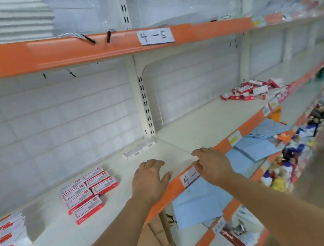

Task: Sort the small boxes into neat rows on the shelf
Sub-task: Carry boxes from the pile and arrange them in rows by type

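Several small red-and-white boxes (86, 191) lie flat in two neat rows on the white shelf (190, 131), left of my hands. A loose heap of the same boxes (251, 89) sits far to the right on the shelf. More stacked boxes (6, 237) stand at the far left. A white box (138, 149) lies alone near the back upright. My left hand (150, 178) hovers over the shelf's front part, fingers loosely curled, holding nothing. My right hand (211, 162) rests at the orange front edge (173, 185), fingers bent, empty.
An orange-edged shelf above (80, 48) carries a paper label "4-5" and white stacked goods. Below, blue envelopes (200, 202) and mixed packets fill the lower shelves. A slotted upright (146, 108) divides the back panel. The aisle floor runs along the right.
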`<state>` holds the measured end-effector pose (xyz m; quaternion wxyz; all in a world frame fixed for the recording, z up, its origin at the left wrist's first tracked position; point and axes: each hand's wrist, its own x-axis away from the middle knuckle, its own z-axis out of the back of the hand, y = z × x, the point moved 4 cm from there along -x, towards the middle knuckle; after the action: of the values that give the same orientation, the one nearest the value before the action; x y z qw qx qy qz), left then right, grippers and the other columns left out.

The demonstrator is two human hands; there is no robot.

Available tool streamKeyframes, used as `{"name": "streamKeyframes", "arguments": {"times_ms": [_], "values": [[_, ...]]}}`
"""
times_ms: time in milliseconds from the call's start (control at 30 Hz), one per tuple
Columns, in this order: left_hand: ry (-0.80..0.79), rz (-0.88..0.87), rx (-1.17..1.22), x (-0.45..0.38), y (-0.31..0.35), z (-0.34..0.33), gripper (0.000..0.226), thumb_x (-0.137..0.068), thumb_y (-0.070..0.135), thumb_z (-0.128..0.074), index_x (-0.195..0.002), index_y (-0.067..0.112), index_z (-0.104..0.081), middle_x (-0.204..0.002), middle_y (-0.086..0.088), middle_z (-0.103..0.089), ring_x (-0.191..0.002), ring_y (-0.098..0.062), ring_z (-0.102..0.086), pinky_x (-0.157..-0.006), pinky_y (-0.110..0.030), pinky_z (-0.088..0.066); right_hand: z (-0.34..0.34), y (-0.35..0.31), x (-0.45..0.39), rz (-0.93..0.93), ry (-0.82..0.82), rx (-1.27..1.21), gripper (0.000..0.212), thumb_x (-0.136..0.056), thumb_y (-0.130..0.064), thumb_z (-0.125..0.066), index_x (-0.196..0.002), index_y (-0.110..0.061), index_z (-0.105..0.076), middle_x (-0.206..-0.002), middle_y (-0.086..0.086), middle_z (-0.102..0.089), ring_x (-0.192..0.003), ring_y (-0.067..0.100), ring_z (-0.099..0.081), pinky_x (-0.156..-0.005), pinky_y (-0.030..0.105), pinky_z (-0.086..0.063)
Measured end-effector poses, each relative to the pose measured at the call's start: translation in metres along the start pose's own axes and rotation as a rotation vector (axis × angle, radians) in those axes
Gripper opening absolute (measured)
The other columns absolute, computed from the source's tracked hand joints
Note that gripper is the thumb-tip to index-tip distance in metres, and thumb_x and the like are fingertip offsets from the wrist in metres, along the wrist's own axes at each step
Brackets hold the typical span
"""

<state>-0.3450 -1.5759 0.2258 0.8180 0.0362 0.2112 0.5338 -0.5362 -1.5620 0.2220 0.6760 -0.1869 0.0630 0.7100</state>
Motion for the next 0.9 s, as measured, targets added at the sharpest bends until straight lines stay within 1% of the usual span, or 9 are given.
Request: {"name": "streamKeyframes", "arguments": {"times_ms": [133, 233, 400, 567, 667, 800, 900], "values": [[-0.019, -0.082, 0.031, -0.038, 0.066, -0.034, 0.043, -0.095, 0.044, -0.046, -0.134, 0.027, -0.048, -0.138, 0.006, -0.046, -0.128, -0.015, -0.037, -0.102, -0.027, -0.031, 0.013, 0.076, 0.006, -0.047, -0.022, 0.111, 0.032, -0.097, -0.030, -0.038, -0.124, -0.020, -0.051, -0.122, 0.000, -0.055, -0.114, 0.023, -0.050, -0.085, 0.031, -0.038], [-0.051, -0.146, 0.041, -0.063, 0.115, -0.059, 0.041, -0.094, 0.040, -0.048, -0.133, 0.027, -0.049, -0.136, 0.006, -0.048, -0.125, -0.016, -0.039, -0.101, -0.029, -0.034, 0.023, 0.129, 0.010, -0.105, -0.023, 0.128, 0.036, -0.098, -0.034, -0.040, -0.130, -0.020, -0.048, -0.125, 0.001, -0.056, -0.116, 0.023, -0.049, -0.089, 0.032, -0.040], [-0.090, -0.268, 0.021, -0.101, 0.179, -0.096, 0.043, -0.095, 0.044, -0.045, -0.133, 0.025, -0.047, -0.133, 0.004, -0.048, -0.123, -0.017, -0.040, -0.099, -0.028, -0.033, 0.036, 0.200, 0.013, -0.182, -0.031, 0.130, 0.041, -0.099, -0.038, -0.039, -0.135, -0.019, -0.045, -0.129, 0.002, -0.056, -0.116, 0.022, -0.051, -0.090, 0.034, -0.044], [-0.118, -0.331, 0.077, -0.143, 0.220, -0.127, 0.043, -0.095, 0.045, -0.045, -0.134, 0.027, -0.047, -0.136, 0.006, -0.046, -0.125, -0.016, -0.039, -0.102, -0.028, -0.033, 0.036, 0.254, 0.006, -0.243, -0.036, 0.119, 0.041, -0.099, -0.038, -0.040, -0.135, -0.019, -0.046, -0.132, 0.001, -0.055, -0.116, 0.022, -0.052, -0.091, 0.034, -0.044], [-0.103, -0.376, 0.096, -0.174, 0.239, -0.141, 0.041, -0.094, 0.044, -0.047, -0.131, 0.026, -0.050, -0.132, 0.005, -0.050, -0.121, -0.017, -0.042, -0.099, -0.029, -0.036, 0.035, 0.282, -0.007, -0.259, -0.043, 0.129, 0.042, -0.099, -0.039, -0.040, -0.136, -0.020, -0.046, -0.132, 0.001, -0.055, -0.118, 0.021, -0.052, -0.094, 0.036, -0.045], [-0.087, -0.401, 0.118, -0.225, 0.254, -0.155, 0.041, -0.093, 0.043, -0.048, -0.130, 0.026, -0.052, -0.131, 0.006, -0.050, -0.121, -0.016, -0.042, -0.098, -0.028, -0.036, 0.037, 0.314, -0.039, -0.299, -0.041, 0.161, 0.038, -0.099, -0.037, -0.040, -0.132, -0.019, -0.048, -0.124, 0.003, -0.058, -0.112, 0.024, -0.053, -0.089, 0.036, -0.047], [-0.095, -0.403, 0.123, -0.266, 0.261, -0.165, 0.040, -0.094, 0.041, -0.048, -0.131, 0.027, -0.050, -0.134, 0.007, -0.049, -0.124, -0.015, -0.041, -0.099, -0.028, -0.035, 0.039, 0.337, -0.065, -0.304, -0.046, 0.186, 0.038, -0.099, -0.035, -0.039, -0.131, -0.018, -0.048, -0.123, 0.004, -0.059, -0.112, 0.024, -0.053, -0.089, 0.036, -0.046]]}}
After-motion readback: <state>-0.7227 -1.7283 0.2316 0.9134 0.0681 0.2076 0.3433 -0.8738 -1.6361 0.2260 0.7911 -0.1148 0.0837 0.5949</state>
